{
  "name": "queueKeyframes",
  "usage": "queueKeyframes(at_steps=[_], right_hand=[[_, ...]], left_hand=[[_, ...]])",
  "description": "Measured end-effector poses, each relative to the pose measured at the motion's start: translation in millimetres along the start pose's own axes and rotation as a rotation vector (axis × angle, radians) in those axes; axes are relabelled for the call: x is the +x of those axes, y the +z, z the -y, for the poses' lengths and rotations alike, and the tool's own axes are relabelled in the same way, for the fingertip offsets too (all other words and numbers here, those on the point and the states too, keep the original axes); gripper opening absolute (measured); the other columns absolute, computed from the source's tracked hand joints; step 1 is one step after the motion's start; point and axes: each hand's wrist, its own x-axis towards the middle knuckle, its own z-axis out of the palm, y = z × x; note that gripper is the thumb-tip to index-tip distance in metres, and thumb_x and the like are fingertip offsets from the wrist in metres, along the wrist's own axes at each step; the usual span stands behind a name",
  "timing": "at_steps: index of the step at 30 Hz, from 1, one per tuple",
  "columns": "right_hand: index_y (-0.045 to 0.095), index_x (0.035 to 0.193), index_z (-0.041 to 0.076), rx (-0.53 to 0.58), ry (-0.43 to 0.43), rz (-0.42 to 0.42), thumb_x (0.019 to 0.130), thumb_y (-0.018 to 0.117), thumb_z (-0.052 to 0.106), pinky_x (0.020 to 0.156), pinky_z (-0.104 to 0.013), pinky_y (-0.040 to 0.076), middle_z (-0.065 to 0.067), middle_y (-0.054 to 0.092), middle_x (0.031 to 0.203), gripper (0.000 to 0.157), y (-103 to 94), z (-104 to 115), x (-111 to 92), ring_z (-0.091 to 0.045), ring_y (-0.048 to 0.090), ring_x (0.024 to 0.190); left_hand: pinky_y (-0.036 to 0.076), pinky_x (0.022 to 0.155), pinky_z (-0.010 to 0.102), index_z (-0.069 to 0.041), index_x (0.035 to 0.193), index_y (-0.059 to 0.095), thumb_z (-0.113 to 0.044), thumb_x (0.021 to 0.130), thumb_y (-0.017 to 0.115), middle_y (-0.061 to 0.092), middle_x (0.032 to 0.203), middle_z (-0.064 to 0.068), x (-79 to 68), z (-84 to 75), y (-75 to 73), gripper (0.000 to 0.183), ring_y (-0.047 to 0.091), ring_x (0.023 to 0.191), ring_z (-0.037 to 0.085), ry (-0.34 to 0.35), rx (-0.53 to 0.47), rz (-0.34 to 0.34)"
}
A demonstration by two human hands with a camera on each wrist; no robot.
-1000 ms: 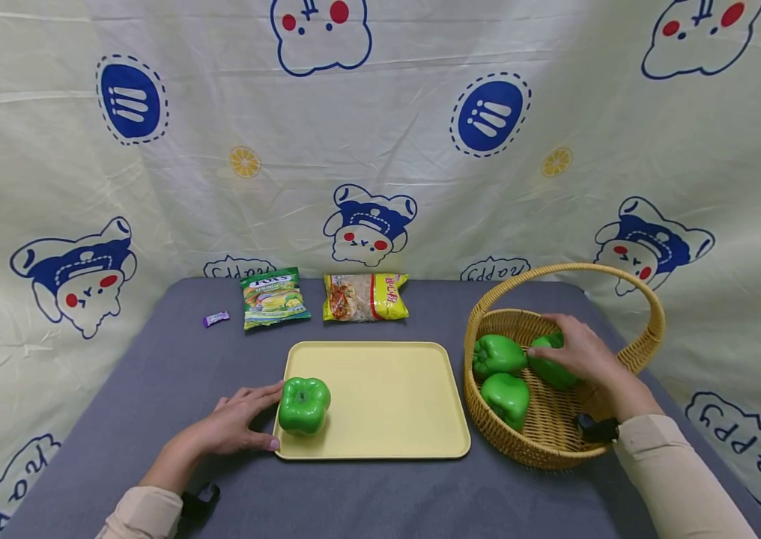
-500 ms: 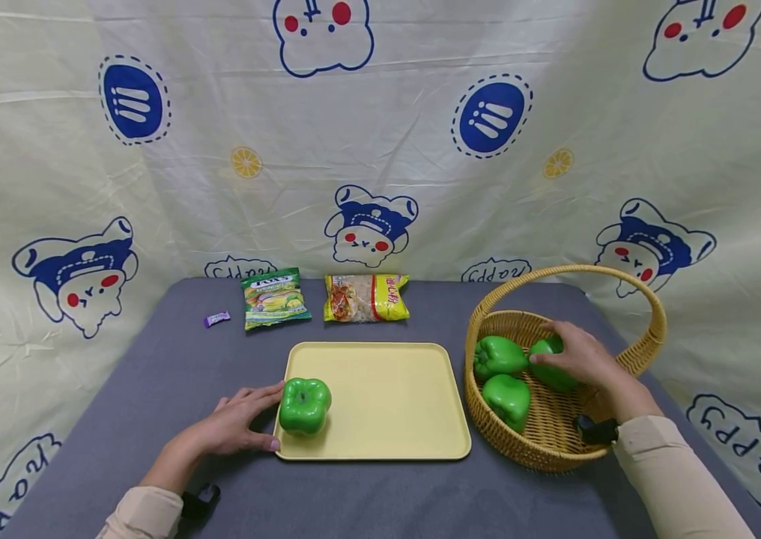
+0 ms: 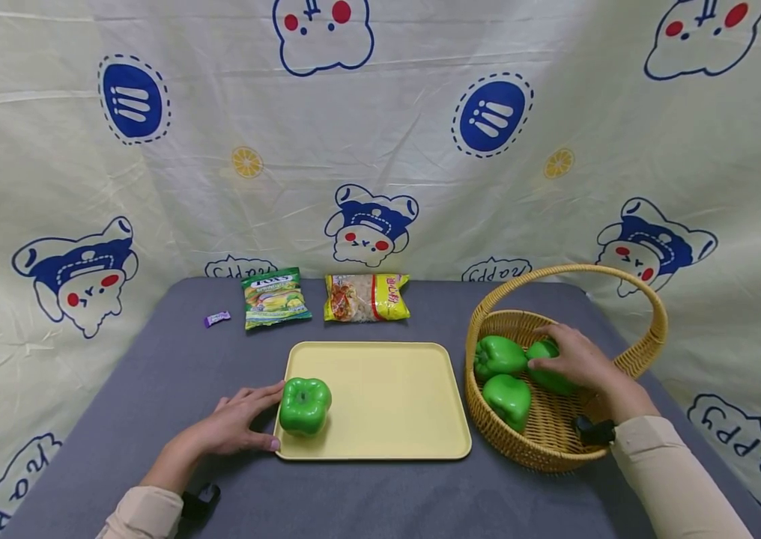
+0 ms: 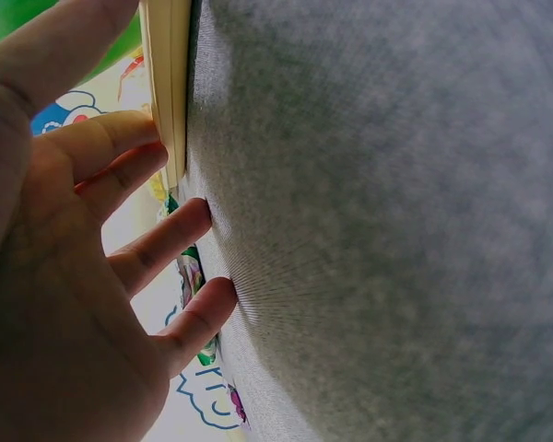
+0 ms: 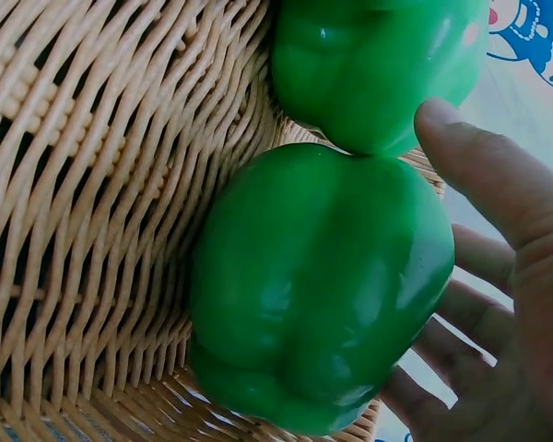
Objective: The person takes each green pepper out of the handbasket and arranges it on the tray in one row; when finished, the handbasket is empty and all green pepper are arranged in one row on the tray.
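In the head view, my left hand touches the left rim of a cream tray, its fingers spread; the left wrist view shows fingertips at the tray edge and on the cloth. One green bell pepper stands upright at the tray's left end. My right hand is inside a wicker basket, over a green bell pepper. In the right wrist view its fingers lie extended behind that pepper, and the thumb reaches towards another pepper. A third bell pepper lies nearer the basket's front.
At the back of the grey-clothed table lie a green snack bag, a yellow-and-clear food packet and a small purple wrapped candy. The basket's tall handle arches over my right hand. A printed curtain hangs behind.
My right hand has shifted slightly left and nearer over the pepper in the basket, which sits a touch lower. My left hand and the tray have stayed put.
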Motion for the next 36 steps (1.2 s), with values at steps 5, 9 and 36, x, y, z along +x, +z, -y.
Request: queueKeyframes(at_steps=[5, 9, 36], right_hand=[[0.043, 0.136, -0.004, -0.008, 0.02, 0.004, 0.082, 0.071, 0.036, 0.097, -0.065, 0.03, -0.033, 0.04, 0.137, 0.073, 0.1, -0.8, 0.5, -0.052, 0.034, 0.125], [0.041, 0.137, -0.004, -0.006, 0.032, 0.014, 0.081, 0.071, 0.037, 0.098, -0.065, 0.029, -0.032, 0.04, 0.139, 0.075, 0.9, -1.7, 0.3, -0.053, 0.034, 0.126], [0.047, 0.133, -0.003, -0.029, 0.096, -0.003, 0.079, 0.071, 0.048, 0.071, -0.04, 0.044, -0.026, 0.054, 0.117, 0.078, -13.2, 2.7, -6.3, -0.034, 0.053, 0.097]], left_hand=[[0.028, 0.089, 0.061, -0.018, 0.144, 0.041, -0.049, 0.072, 0.075, 0.035, 0.153, 0.003, -0.3, 0.0, 0.1, 0.086, 0.037, 0.13, 0.034, 0.002, 0.003, -0.007], [0.027, 0.089, 0.061, -0.018, 0.144, 0.04, -0.049, 0.072, 0.075, 0.035, 0.153, 0.003, 0.0, 0.4, 0.3, 0.086, 0.037, 0.131, 0.034, -0.002, -0.001, 0.003], [0.028, 0.089, 0.06, -0.017, 0.144, 0.041, -0.048, 0.073, 0.075, 0.035, 0.153, 0.004, -0.1, 0.7, -0.4, 0.085, 0.037, 0.13, 0.034, 0.009, 0.001, -0.001]])
